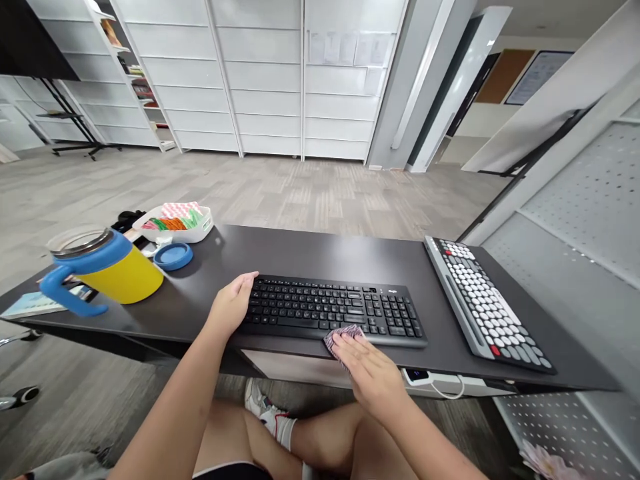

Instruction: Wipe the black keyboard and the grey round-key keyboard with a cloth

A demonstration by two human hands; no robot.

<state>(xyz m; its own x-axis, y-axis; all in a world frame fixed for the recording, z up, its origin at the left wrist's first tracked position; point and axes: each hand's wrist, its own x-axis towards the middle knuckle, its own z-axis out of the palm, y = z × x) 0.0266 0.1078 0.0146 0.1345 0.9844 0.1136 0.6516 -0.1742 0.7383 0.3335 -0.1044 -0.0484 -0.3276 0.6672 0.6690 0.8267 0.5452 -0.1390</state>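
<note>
A black keyboard (320, 308) lies flat on the dark desk in front of me. My left hand (234, 303) grips its left end, thumb along the upper corner, the other fingers hidden beneath or behind the edge. At the keyboard's front edge, right of its middle, my right hand (367, 367) presses a small striped cloth (345, 337) with its fingers together. The cloth touches the lower rim of the keyboard and is partly covered by the fingers.
A grey keyboard with round white keys (493, 303) lies slanted on the right. On the left stand a yellow and blue mug (125, 270), a blue lid (173, 256), a white basket (200, 230) of colourful items, and a booklet (37, 305). A perforated panel (600, 180) borders the desk's right side.
</note>
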